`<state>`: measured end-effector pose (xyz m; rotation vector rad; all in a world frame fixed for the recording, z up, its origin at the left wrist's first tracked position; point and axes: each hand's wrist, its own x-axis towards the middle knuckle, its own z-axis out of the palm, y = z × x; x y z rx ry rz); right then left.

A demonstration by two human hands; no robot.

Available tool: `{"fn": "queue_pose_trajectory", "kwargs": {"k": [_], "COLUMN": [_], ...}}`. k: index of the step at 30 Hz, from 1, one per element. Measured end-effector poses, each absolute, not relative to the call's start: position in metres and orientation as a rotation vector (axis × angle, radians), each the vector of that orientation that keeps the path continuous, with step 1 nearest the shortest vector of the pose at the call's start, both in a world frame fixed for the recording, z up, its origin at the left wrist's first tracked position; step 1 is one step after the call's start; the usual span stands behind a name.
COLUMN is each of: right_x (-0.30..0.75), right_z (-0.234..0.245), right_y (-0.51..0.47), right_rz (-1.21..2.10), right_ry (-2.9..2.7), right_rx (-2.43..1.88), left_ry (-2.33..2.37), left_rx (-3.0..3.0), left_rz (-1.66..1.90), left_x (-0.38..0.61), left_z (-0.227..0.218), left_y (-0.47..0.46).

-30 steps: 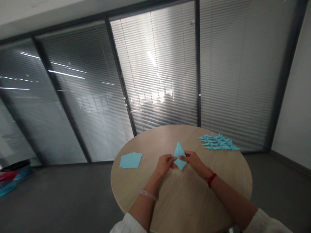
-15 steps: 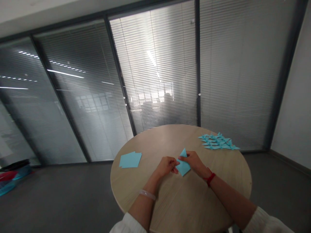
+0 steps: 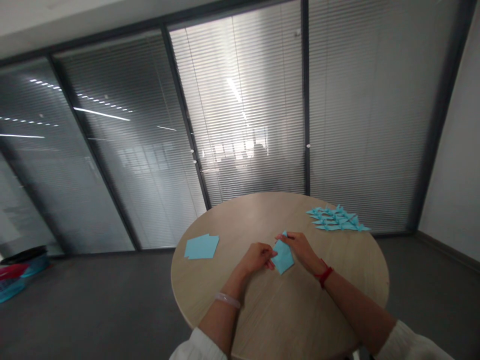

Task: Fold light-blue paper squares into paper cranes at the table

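A folded piece of light blue origami paper point(image 3: 283, 259) is held low over the middle of the round table, one corner pointing toward me. My left hand point(image 3: 259, 256) pinches its left edge between thumb and fingers. At the top, my right hand point(image 3: 296, 243) has its fingers closed on the far corner, covering most of that tip. Whether the paper rests on the tabletop I cannot tell.
Flat blue paper sheets point(image 3: 202, 247) lie overlapping on the left of the wooden table point(image 3: 258, 215). Several folded blue paper cranes point(image 3: 333, 220) sit in rows at the far right edge. Behind stands a glass partition with blinds point(image 3: 247, 110). A bin-like container point(image 3: 26, 265) is on the floor at left.
My right hand's fingers have shifted up from the paper's right side to its far corner. More of the paper's face shows. My left hand has hardly moved.
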<state>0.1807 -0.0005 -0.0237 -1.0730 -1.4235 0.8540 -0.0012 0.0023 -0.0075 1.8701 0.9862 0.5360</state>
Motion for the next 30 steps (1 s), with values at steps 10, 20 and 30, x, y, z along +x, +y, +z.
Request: {"fn": "queue_pose_trajectory", "kwargs": {"k": [10, 20, 30], "right_x": [0.184, 0.174, 0.188], "right_z": [-0.022, -0.006, -0.02], "right_y": [-0.003, -0.017, -0.006], "right_rz": [0.924, 0.948, 0.678], "right_ry": [-1.372, -1.453, -1.534], "right_rx": [-0.965, -0.944, -0.923], "left_ry": [0.949, 0.935, 0.891], "left_rx": [1.912, 2.164, 2.004], "left_rz": [0.566, 0.749, 0.732], "left_x": [0.001, -0.002, 0.003], "left_z": [-0.005, -0.003, 0.0], "left_y": [-0.001, 0.006, -0.001]}}
